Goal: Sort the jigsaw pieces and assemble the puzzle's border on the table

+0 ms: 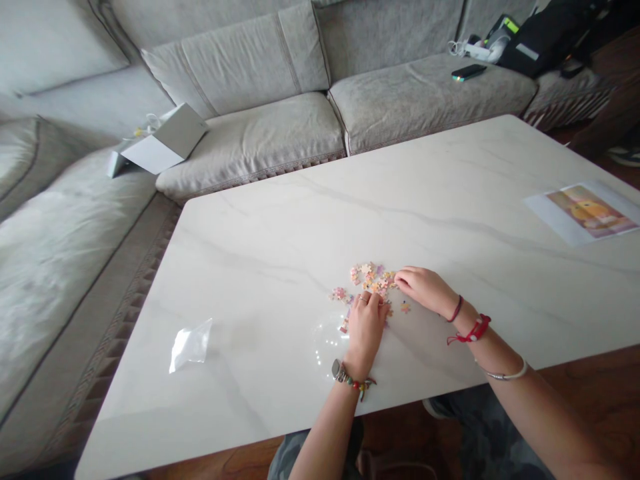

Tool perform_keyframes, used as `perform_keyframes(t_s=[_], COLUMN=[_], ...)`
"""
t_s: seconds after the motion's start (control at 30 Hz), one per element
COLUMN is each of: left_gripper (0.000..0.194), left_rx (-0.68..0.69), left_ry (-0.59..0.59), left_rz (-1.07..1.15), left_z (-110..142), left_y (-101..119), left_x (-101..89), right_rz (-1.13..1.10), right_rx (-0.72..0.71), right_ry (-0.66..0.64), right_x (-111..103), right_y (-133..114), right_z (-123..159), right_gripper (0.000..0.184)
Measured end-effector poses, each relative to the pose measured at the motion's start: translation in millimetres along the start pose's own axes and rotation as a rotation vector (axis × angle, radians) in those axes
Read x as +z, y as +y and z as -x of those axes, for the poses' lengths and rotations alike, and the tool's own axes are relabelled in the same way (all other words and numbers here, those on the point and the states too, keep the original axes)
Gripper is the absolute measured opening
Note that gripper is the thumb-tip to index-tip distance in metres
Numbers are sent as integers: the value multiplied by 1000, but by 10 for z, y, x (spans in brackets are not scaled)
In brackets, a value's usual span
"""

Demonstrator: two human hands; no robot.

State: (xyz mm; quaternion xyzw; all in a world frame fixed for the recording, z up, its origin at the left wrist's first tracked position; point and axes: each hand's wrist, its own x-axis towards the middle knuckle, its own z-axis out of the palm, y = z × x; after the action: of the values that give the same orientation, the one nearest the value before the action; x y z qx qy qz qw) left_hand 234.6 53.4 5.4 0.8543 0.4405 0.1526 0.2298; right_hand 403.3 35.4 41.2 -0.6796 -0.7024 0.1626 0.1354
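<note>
A small heap of pastel jigsaw pieces (369, 277) lies on the white marble table (280, 253), near its front edge. My left hand (366, 327) rests on the near side of the heap, fingers curled down onto pieces. My right hand (424, 288) reaches in from the right, fingertips pinched at the heap's right edge. What each hand grips is too small to see. A single loose piece (405, 307) lies between the hands. Both wrists wear bracelets.
A clear plastic bag (190, 344) lies on the table to the left. A printed picture sheet (586, 212) sits at the table's right edge. A grey sofa (260, 127) wraps the far and left sides, holding a white box (163, 141), a phone (468, 72) and a black bag (545, 37).
</note>
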Motion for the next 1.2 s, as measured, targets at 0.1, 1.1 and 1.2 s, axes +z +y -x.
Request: perform_keyframes(t_s=[0.1, 1.1, 1.2], left_gripper=[4, 24, 17], left_rx=[-18, -27, -70], left_ry=[1, -23, -41], left_rz=[12, 58, -37], left_z=[33, 2, 17], left_y=[-27, -160, -148], left_x=[-26, -276, -278], right_rz=[-149, 138, 87], right_rx=[22, -191, -208], right_ry=[-10, -77, -107], right_x=[3, 152, 140], right_y=[19, -198, -203], right_z=[-6, 153, 179], right_gripper=[22, 22, 19])
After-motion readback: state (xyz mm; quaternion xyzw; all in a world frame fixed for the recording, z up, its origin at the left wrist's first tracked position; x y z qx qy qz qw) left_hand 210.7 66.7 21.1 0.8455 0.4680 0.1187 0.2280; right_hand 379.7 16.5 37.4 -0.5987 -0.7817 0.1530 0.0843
